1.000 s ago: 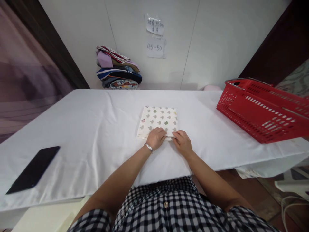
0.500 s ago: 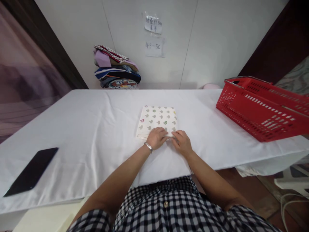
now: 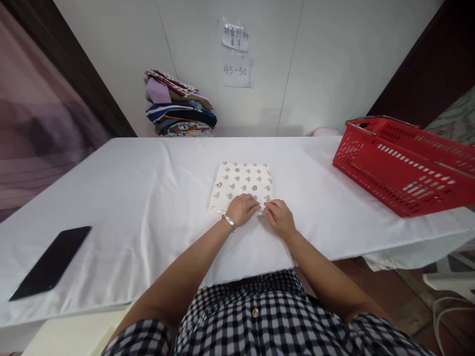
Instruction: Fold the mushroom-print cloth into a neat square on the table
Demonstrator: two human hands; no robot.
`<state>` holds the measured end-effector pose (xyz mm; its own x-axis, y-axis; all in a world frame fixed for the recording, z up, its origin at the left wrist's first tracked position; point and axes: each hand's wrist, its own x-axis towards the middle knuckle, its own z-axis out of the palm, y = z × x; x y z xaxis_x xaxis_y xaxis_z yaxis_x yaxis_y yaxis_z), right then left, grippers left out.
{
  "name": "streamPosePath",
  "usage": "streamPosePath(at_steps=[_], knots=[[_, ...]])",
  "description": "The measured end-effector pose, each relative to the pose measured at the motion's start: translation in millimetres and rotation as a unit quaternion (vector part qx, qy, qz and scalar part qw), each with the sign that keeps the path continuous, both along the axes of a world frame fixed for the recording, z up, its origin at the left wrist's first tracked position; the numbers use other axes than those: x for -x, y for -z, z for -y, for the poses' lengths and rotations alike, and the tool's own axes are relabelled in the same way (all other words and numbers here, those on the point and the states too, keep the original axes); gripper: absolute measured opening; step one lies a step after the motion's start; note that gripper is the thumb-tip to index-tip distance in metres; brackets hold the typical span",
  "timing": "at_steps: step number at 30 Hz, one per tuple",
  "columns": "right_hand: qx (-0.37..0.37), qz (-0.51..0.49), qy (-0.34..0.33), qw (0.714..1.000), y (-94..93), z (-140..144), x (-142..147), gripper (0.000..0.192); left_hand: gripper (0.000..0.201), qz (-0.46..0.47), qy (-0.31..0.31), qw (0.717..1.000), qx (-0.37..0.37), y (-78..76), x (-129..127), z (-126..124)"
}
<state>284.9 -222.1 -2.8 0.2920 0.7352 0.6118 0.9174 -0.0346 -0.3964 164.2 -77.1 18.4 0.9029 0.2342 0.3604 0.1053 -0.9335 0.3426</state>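
Observation:
A folded white cloth (image 3: 243, 178) printed with small grey, green and red mushrooms lies flat in the middle of the table, its layered edge toward me. My left hand (image 3: 242, 208), with a silver bracelet at the wrist, has its curled fingers on that near edge, thumb underneath or in front. Close beside it, my right hand (image 3: 280, 216) pinches the same edge near the right corner. The fingertips of both hands nearly meet, and part of the edge is hidden under them.
A white-covered table (image 3: 148, 198) spans the view. On the right stands a red plastic basket (image 3: 404, 173). At the left front lies a black tablet-like slab (image 3: 52, 262). Behind the far edge rises a stack of folded fabrics (image 3: 181, 106), with paper signs (image 3: 236, 71) on the wall.
The fingers of both hands have shifted very slightly along the cloth's near edge. The cloth itself stays in place.

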Motion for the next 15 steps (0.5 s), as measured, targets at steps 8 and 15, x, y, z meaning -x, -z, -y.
streamPosePath(at_steps=[8, 15], knots=[[0.003, -0.001, 0.0, 1.0, 2.5, -0.6, -0.5, 0.023, 0.02, -0.014, 0.006, 0.999, -0.029, -1.9, -7.8, 1.2], [-0.001, -0.006, -0.007, 1.0, 2.7, -1.0, -1.8, 0.024, 0.028, 0.019, 0.003, 0.997, -0.081, -5.5, -2.3, 13.1]])
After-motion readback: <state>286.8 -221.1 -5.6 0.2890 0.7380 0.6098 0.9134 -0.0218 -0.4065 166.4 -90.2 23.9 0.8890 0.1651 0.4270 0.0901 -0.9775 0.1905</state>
